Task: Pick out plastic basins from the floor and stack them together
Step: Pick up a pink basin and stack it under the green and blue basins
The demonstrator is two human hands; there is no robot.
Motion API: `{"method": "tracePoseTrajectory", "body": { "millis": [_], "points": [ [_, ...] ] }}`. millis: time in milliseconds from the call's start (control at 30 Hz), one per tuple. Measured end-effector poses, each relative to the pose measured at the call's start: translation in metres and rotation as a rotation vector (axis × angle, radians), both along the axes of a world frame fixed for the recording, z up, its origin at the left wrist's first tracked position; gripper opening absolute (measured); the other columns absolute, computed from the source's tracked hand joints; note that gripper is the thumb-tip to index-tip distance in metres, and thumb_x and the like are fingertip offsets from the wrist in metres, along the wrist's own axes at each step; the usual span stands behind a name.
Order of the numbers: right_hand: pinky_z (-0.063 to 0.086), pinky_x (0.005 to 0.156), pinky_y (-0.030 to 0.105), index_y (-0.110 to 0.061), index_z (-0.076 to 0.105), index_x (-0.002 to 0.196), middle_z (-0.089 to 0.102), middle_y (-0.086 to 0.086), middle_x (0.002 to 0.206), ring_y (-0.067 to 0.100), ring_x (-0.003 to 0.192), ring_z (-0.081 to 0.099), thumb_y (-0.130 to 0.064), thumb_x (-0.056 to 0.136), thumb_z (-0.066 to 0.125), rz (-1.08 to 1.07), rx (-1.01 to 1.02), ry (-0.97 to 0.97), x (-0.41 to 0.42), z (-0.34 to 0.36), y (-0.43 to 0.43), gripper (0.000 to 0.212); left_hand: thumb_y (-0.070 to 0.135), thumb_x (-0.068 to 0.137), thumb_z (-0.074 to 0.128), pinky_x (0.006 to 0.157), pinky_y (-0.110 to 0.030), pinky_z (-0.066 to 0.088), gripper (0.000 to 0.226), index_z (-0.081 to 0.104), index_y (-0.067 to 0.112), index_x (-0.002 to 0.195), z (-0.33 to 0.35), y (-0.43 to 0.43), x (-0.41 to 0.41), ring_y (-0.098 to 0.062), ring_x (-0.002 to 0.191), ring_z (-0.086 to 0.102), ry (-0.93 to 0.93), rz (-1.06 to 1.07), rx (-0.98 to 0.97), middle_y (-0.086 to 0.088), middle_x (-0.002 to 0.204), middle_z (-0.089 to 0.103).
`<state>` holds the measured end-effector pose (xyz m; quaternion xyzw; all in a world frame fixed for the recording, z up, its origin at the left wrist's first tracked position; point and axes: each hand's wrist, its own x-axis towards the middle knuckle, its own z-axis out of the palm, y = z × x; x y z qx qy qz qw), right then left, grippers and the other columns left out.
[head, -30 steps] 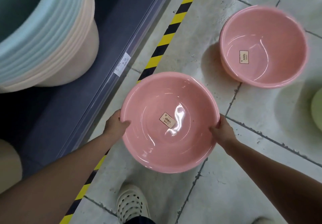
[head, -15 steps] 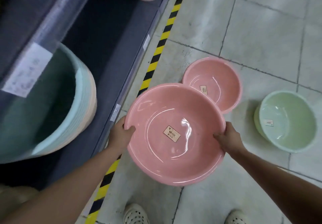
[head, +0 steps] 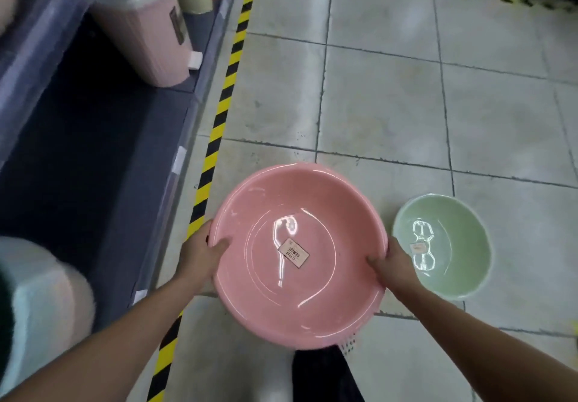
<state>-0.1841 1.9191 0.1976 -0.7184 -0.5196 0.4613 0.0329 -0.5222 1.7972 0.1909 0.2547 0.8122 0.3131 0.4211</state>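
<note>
The pink basin point(head: 300, 254) hides most of the floor beneath it, and the print on its label point(head: 293, 253) is too small to read. Left of the pink basin, a pale stack of basins point(head: 40, 301) is blurred and cut by the frame edge (its count is unclear). Right of it, the right hand point(head: 395, 265) covers part of the green basin point(head: 444, 245).

Pink basin point(head: 300, 254) in my grip, pale label point(head: 293, 253) inside; light green basin point(head: 447, 245); grey-white tiled floor point(head: 391, 89); yellow-and-black striped tape point(head: 219, 120); dark grey shelf point(head: 93, 151); pink bin point(head: 147, 32).
</note>
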Motion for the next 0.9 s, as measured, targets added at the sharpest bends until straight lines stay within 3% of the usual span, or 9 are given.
{"method": "tracePoseTrajectory", "body": {
  "millis": [100,233,333,467,600,700,800,900],
  "points": [
    [0.044,0.058,0.028,-0.011,0.05,0.119,0.061,0.003,0.093,0.022,0.081,0.059,-0.008,0.082,0.06,-0.028,-0.023,-0.013,0.012,-0.027,0.043,0.039,0.018,0.092,0.063,0.087,-0.041,0.055,0.031,0.062,0.029,0.121,-0.028,0.048,0.007,-0.024,0.095,0.067,-0.067,-0.02,-0.047,0.005,0.101,0.07],
    [0.05,0.065,0.033,-0.012,0.051,0.118,0.063,0.006,0.097,0.024,0.084,0.06,-0.011,0.077,0.06,-0.034,-0.031,-0.027,0.016,-0.066,0.083,0.042,0.006,0.088,0.057,0.087,-0.042,0.056,0.051,0.057,0.03,0.132,-0.071,0.096,0.006,-0.024,0.099,0.067,-0.123,-0.066,-0.109,0.001,0.109,0.07],
    [0.048,0.06,0.028,-0.014,0.05,0.115,0.058,-0.002,0.09,0.015,0.077,0.059,-0.005,0.08,0.06,0.003,-0.027,-0.041,0.009,-0.098,0.097,0.037,0.003,0.085,0.056,0.077,-0.035,0.051,0.052,0.055,0.026,0.132,-0.105,0.12,0.001,-0.025,0.097,0.064,-0.026,-0.093,-0.142,0.0,0.108,0.067],
    [0.052,0.071,0.037,-0.018,0.046,0.124,0.056,-0.007,0.093,0.022,0.087,0.06,-0.013,0.081,0.06,0.005,-0.002,-0.086,-0.001,-0.147,0.103,0.046,0.002,0.086,0.059,0.076,-0.032,0.042,0.05,0.053,0.016,0.133,-0.152,0.14,-0.001,-0.025,0.094,0.058,0.098,-0.135,-0.191,-0.002,0.107,0.062],
    [0.054,0.081,0.046,-0.01,0.047,0.124,0.063,0.006,0.102,0.03,0.092,0.061,-0.012,0.081,0.06,-0.023,-0.014,-0.145,-0.004,-0.194,0.102,0.045,0.004,0.086,0.06,0.074,-0.032,0.04,0.034,0.058,0.009,0.119,-0.197,0.146,-0.001,-0.026,0.09,0.056,0.17,-0.219,-0.245,-0.003,0.098,0.059],
    [0.053,0.077,0.042,-0.008,0.048,0.123,0.064,0.009,0.1,0.033,0.091,0.062,-0.015,0.082,0.06,-0.001,-0.038,-0.199,-0.001,-0.224,0.1,0.044,0.013,0.086,0.061,0.072,-0.033,0.041,0.027,0.061,0.01,0.112,-0.223,0.15,-0.005,-0.025,0.084,0.052,0.272,-0.337,-0.298,-0.004,0.098,0.054],
    [0.043,0.068,0.034,-0.005,0.045,0.125,0.063,0.013,0.103,0.032,0.087,0.058,-0.016,0.086,0.06,-0.006,-0.054,-0.227,0.0,-0.249,0.096,0.043,0.017,0.085,0.06,0.076,-0.034,0.042,0.032,0.06,0.01,0.116,-0.243,0.152,-0.006,-0.025,0.085,0.051,0.301,-0.357,-0.331,-0.007,0.107,0.047],
    [0.036,0.067,0.031,-0.003,0.045,0.125,0.061,0.013,0.101,0.027,0.082,0.049,-0.014,0.087,0.06,-0.037,-0.047,-0.221,-0.001,-0.267,0.09,0.042,0.014,0.087,0.058,0.077,-0.034,0.042,0.033,0.058,0.01,0.119,-0.258,0.153,-0.004,-0.026,0.089,0.054,0.262,-0.319,-0.307,-0.012,0.112,0.055]
  ]
}}
